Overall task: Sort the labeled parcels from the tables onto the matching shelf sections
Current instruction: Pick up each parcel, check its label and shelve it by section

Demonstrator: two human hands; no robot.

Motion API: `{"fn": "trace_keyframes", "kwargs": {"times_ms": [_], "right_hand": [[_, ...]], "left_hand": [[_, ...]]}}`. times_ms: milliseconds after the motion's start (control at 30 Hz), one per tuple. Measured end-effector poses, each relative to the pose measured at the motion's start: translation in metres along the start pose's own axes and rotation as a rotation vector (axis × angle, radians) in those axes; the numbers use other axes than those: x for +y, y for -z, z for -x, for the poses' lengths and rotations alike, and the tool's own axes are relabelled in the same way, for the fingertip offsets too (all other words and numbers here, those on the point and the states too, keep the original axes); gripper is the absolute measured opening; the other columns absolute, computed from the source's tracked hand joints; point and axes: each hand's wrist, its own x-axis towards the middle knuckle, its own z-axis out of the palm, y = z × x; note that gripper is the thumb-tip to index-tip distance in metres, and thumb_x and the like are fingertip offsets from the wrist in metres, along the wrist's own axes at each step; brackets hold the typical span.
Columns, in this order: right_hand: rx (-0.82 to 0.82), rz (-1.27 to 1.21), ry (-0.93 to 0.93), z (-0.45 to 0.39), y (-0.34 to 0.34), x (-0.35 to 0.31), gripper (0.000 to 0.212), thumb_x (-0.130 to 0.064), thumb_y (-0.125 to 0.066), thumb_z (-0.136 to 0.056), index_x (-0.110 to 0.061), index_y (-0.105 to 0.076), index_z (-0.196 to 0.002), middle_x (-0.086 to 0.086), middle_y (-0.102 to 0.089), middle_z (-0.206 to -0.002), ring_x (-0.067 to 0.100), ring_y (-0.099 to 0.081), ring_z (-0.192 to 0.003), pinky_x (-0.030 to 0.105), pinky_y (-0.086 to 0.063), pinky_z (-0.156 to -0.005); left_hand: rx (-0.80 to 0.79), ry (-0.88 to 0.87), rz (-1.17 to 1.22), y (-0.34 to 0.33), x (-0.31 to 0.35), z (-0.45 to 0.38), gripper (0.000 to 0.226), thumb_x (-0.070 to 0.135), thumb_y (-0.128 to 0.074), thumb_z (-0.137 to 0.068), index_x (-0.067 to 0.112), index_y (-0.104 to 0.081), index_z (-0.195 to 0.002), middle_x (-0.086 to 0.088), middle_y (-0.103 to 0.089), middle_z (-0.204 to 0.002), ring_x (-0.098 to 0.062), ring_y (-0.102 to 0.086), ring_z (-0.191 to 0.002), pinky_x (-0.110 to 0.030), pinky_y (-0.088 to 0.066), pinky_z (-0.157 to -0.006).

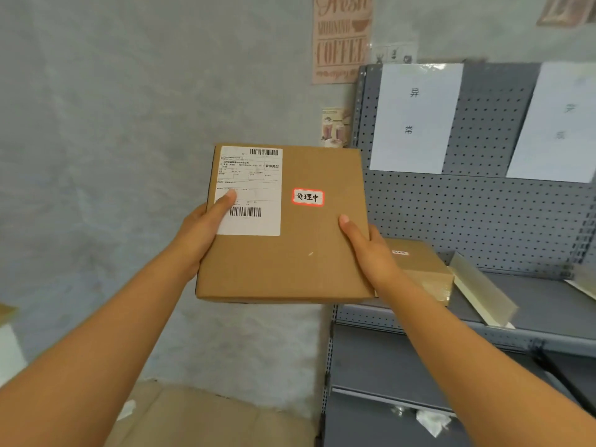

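Behind held parcel: shelf, second box.

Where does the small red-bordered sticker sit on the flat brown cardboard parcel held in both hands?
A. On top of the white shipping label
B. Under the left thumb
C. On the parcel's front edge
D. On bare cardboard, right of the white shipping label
D: the small red-bordered sticker sits on the bare face of the flat brown cardboard parcel, clear to the right of the white shipping label.
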Motion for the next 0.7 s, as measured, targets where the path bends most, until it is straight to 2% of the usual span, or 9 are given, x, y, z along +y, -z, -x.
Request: {"fn": "trace_keyframes", "kwargs": {"times_ms": [133,167,300,433,533,600,700], "right_hand": [[0.064,-0.004,-0.003,0.001,0.079,0.006,0.045,-0.058,-0.056,-0.089,-0.027,-0.044,-0.119,-0.006,-0.063,-0.107,0.007,-0.061,-0.092,0.027,-0.048,-0.074],[0.082,-0.006,-0.004,-0.001,0.098,0.008,0.043,-0.058,-0.056,-0.09,-0.028,-0.043,-0.117,-0.008,-0.062,-0.105,0.006,-0.06,-0.091,0.027,-0.046,-0.075],[0.163,-0.002,-0.013,-0.013,0.164,0.016,0.044,-0.059,-0.055,-0.09,-0.029,-0.041,-0.118,-0.006,-0.06,-0.109,0.013,-0.06,-0.095,0.031,-0.045,-0.083],[0.218,-0.032,-0.017,-0.034,0.229,0.031,0.048,-0.06,-0.055,-0.088,-0.028,-0.042,-0.122,-0.003,-0.061,-0.116,0.016,-0.062,-0.102,0.036,-0.048,-0.088],[0.269,0.001,-0.026,-0.058,0.28,0.044,0.056,-0.063,-0.055,-0.087,-0.026,-0.043,-0.127,-0.002,-0.062,-0.117,0.018,-0.063,-0.103,0.041,-0.05,-0.093],[0.299,0.032,-0.044,-0.074,0.314,0.051,0.055,-0.063,-0.055,-0.087,-0.026,-0.042,-0.126,-0.002,-0.062,-0.116,0.02,-0.063,-0.104,0.043,-0.049,-0.095],[0.34,0.056,-0.061,-0.092,0.364,0.063,0.051,-0.061,-0.054,-0.089,-0.025,-0.042,-0.122,-0.006,-0.06,-0.107,0.018,-0.061,-0.1,0.04,-0.048,-0.093]], "left_hand": [[-0.067,-0.004,0.004,-0.08,0.009,-0.001,0.046,0.062,-0.06,-0.087,0.029,-0.066,-0.12,0.005,-0.077,-0.103,-0.018,-0.074,-0.092,-0.035,-0.058,-0.078],[-0.09,-0.009,0.002,-0.1,0.012,-0.003,0.046,0.061,-0.06,-0.087,0.029,-0.066,-0.12,0.005,-0.077,-0.103,-0.018,-0.075,-0.091,-0.035,-0.058,-0.077],[-0.172,-0.035,-0.016,-0.173,0.02,-0.02,0.048,0.063,-0.06,-0.087,0.03,-0.066,-0.121,0.005,-0.076,-0.104,-0.019,-0.074,-0.095,-0.039,-0.058,-0.085],[-0.256,-0.063,-0.027,-0.25,0.021,-0.044,0.049,0.063,-0.059,-0.087,0.029,-0.066,-0.121,0.006,-0.076,-0.104,-0.016,-0.074,-0.092,-0.034,-0.057,-0.08],[-0.311,-0.069,-0.001,-0.31,0.014,-0.066,0.054,0.064,-0.061,-0.084,0.029,-0.065,-0.124,0.005,-0.075,-0.108,-0.016,-0.073,-0.096,-0.036,-0.057,-0.086],[-0.338,-0.047,0.031,-0.35,0.009,-0.079,0.055,0.063,-0.063,-0.084,0.029,-0.064,-0.126,0.005,-0.075,-0.109,-0.016,-0.074,-0.095,-0.032,-0.058,-0.08],[-0.398,-0.017,0.068,-0.411,0.001,-0.092,0.051,0.062,-0.062,-0.085,0.03,-0.064,-0.125,0.004,-0.076,-0.107,-0.016,-0.074,-0.093,-0.03,-0.058,-0.072]]}}
